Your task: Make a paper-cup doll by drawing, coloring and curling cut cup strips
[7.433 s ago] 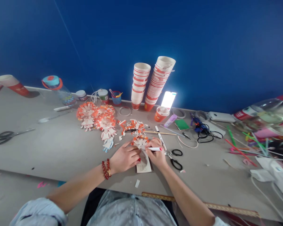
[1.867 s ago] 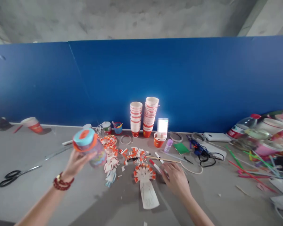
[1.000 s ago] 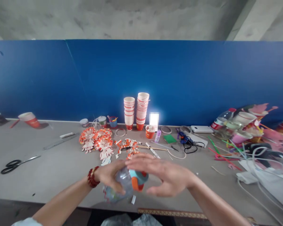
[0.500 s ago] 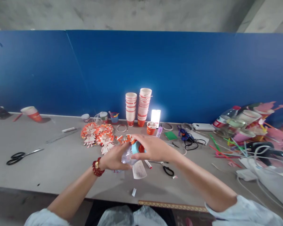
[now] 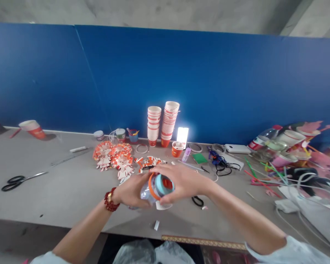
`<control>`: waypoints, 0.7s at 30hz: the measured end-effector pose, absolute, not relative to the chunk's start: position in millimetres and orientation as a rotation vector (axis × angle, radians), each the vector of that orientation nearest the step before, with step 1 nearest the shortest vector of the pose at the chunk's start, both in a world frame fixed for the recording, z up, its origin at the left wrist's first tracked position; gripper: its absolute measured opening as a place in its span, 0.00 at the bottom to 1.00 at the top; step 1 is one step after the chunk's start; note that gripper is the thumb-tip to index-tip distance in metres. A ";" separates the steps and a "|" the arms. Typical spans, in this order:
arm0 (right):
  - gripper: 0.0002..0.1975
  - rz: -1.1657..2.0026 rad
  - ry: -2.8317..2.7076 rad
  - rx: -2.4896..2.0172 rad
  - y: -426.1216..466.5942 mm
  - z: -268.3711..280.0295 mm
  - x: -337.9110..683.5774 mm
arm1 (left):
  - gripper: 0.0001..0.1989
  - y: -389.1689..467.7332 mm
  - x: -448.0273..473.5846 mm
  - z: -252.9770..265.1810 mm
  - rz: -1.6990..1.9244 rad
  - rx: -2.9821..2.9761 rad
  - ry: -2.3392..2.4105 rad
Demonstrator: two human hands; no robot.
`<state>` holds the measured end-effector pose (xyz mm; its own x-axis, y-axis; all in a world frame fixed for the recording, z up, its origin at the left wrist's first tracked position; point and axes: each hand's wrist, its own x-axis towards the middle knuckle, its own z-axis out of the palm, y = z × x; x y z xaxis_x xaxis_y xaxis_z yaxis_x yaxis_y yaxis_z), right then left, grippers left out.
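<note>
My left hand (image 5: 130,192), with a red bead bracelet (image 5: 110,201) on the wrist, is wrapped round a clear plastic bottle (image 5: 147,193). The bottle lies tilted, its light-blue lid (image 5: 160,185) towards the right, with an orange ring (image 5: 153,187) below the lid. My right hand (image 5: 185,181) grips the lid end, thumb underneath and fingers over the top. Under the hands, a white paper (image 5: 163,206) and a pair of black-handled scissors (image 5: 198,201) are partly hidden. Just behind lie orange and white paper cutouts (image 5: 148,162).
Two stacks of paper cups (image 5: 169,124) stand against the blue partition (image 5: 181,73), near a glowing phone (image 5: 183,135). Layered paper figures (image 5: 112,156) lie left of centre. Other scissors (image 5: 19,180) are at far left. Cups, a bottle (image 5: 264,138) and cables crowd the right.
The bottle has turned so that its lid end faces me more, and the orange ring now shows. Both hands have dropped slightly and still hold it. The camera view has shifted a little.
</note>
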<state>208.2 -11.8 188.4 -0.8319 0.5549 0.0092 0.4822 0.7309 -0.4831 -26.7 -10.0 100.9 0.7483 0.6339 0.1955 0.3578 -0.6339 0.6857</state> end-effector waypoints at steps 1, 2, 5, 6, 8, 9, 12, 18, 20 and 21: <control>0.37 0.692 -2.802 -0.704 -13.7 190.0 208.3 | 0.44 -10.3 -29.2 101.5 0.562 2.286 0.696; 0.39 0.664 -2.823 -0.579 -15.5 192.0 208.3 | 0.42 -9.3 -31.9 101.7 0.536 2.247 0.634; 0.39 0.607 -2.894 -0.331 -21.4 198.6 206.5 | 0.39 -0.3 -37.8 97.0 0.339 2.021 0.410; 0.38 0.581 -2.912 -0.286 -23.7 200.6 205.4 | 0.40 3.4 -38.2 93.7 0.279 1.926 0.343; 0.36 0.514 -2.935 -0.199 -29.5 204.6 203.5 | 0.43 9.0 -36.5 85.9 0.211 1.755 0.232; 0.35 0.484 -2.939 -0.151 -32.9 206.6 203.2 | 0.44 10.3 -34.6 82.6 0.189 1.694 0.190; 0.36 0.498 -2.920 -0.111 -42.1 210.8 206.8 | 0.41 6.7 -27.4 80.8 0.127 1.624 0.103; 0.51 0.692 -2.784 -1.100 -38.9 194.2 220.4 | 0.34 -15.5 -16.3 103.0 0.298 2.060 0.527; 0.45 0.710 -2.796 -1.200 -35.0 186.8 221.4 | 0.35 -19.2 -15.8 106.8 0.348 2.198 0.663; 0.43 0.689 -2.824 -1.135 -33.8 185.0 221.1 | 0.35 -19.2 -16.2 107.4 0.360 2.215 0.674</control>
<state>221.1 -33.8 185.0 -0.7354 0.6627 -0.1415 0.6534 0.6382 -0.4071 -16.2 -19.2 107.4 0.8195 0.5717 0.0409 0.3514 -0.5576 0.7521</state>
